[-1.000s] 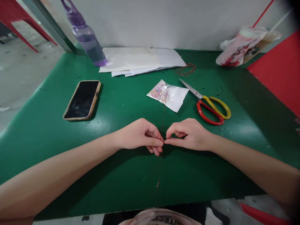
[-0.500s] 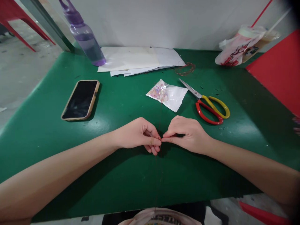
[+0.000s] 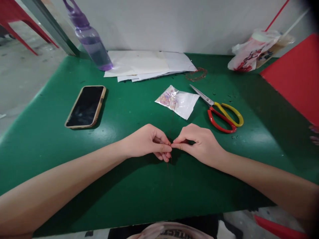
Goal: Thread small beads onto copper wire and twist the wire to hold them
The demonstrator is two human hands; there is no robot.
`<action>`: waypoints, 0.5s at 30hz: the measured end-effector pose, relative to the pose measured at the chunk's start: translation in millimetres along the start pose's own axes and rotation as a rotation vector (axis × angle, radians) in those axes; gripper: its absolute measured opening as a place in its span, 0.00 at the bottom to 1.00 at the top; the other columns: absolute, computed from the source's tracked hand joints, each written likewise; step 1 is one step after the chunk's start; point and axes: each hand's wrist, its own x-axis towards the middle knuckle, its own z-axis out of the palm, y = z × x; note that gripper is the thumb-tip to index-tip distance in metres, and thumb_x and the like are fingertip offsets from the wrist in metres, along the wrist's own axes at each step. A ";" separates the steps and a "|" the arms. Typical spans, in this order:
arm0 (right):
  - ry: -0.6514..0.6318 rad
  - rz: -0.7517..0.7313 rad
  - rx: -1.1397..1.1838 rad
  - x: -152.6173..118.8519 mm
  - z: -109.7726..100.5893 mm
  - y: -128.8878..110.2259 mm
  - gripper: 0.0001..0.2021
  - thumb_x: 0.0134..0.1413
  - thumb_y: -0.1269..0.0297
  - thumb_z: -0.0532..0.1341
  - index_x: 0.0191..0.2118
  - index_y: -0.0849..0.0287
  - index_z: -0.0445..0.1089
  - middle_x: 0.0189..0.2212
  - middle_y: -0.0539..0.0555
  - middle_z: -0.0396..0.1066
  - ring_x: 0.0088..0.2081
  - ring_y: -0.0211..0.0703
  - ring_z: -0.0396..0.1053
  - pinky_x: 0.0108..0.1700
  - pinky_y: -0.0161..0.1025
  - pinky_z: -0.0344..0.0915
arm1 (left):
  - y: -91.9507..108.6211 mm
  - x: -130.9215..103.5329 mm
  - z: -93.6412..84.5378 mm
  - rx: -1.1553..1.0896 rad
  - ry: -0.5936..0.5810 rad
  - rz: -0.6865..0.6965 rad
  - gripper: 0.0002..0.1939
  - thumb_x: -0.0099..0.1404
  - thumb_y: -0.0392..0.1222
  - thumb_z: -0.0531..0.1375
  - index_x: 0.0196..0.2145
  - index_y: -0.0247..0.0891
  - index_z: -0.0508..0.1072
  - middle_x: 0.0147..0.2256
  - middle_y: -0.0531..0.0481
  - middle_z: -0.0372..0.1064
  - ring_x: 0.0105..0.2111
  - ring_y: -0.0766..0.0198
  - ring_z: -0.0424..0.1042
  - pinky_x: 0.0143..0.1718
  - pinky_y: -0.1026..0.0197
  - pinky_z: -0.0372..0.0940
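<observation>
My left hand [image 3: 152, 143] is closed, pinching a thin reddish-brown thread [image 3: 172, 123] between thumb and fingers. Facing it, my right hand [image 3: 198, 141] is closed in a pinch at the same spot, its fingertips almost touching the left thumb. Whatever fine part lies between the fingertips is too small to make out clearly. From the hands the thread runs up toward a small clear and white packet [image 3: 185, 104] with colourful little pieces in it, and short ends hang below. Scissors [image 3: 220, 113] with one red and one yellow handle lie beyond my right hand.
A phone [image 3: 86, 107] lies left on the green table [image 3: 124, 106]. Behind are a purple water bottle [image 3: 93, 46], white papers [image 3: 139, 63] and a coil of thread [image 3: 198, 74]. Bagged drink cups [image 3: 251, 53] and a red panel [image 3: 296, 79] stand at the right.
My right hand has shifted very slightly at the pinch point. The upper thread leans a little further right, and the long strand below the hands is now hardly visible.
</observation>
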 end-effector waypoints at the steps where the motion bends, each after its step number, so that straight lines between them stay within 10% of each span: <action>1: -0.004 0.008 0.007 0.9 -0.8 1.9 0.07 0.53 0.61 0.60 0.28 0.58 0.70 0.24 0.49 0.69 0.29 0.35 0.63 0.34 0.35 0.58 | 0.8 -0.5 0.6 -0.014 0.019 0.007 0.06 0.56 0.38 0.63 0.28 0.31 0.73 0.27 0.47 0.75 0.29 0.65 0.76 0.30 0.67 0.71; 15: -0.051 -0.028 0.125 8.7 -6.1 17.8 0.06 0.53 0.62 0.60 0.31 0.60 0.70 0.26 0.50 0.66 0.29 0.34 0.62 0.32 0.33 0.59 | -2.0 -0.9 1.4 -0.199 0.103 0.069 0.15 0.64 0.46 0.55 0.36 0.29 0.73 0.33 0.43 0.74 0.32 0.61 0.76 0.35 0.61 0.70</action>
